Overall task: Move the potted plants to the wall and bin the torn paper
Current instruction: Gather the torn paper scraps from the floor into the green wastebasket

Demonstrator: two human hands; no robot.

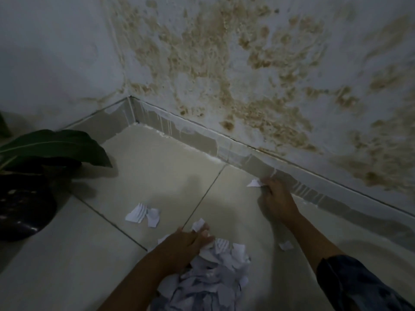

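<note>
A heap of torn white paper (211, 277) lies on the tiled floor at the bottom centre. My left hand (188, 242) rests on the heap's far edge and grips scraps, one (198, 224) sticking out past its fingers. My right hand (277, 199) reaches toward the skirting and pinches a small white piece (254, 183). Two loose pieces (143, 214) lie on the floor to the left, and one small scrap (285, 245) lies under my right forearm. A potted plant with a dark round pot (22, 212) and a broad dark leaf (56, 145) stands at the left by the wall.
Two white walls meet in a corner (131, 97); the right wall (247, 75) is stained brown. A grey skirting (224, 144) runs along their base. Pale floor tiles (157, 167) spread between the plant and the wall. No bin is in view.
</note>
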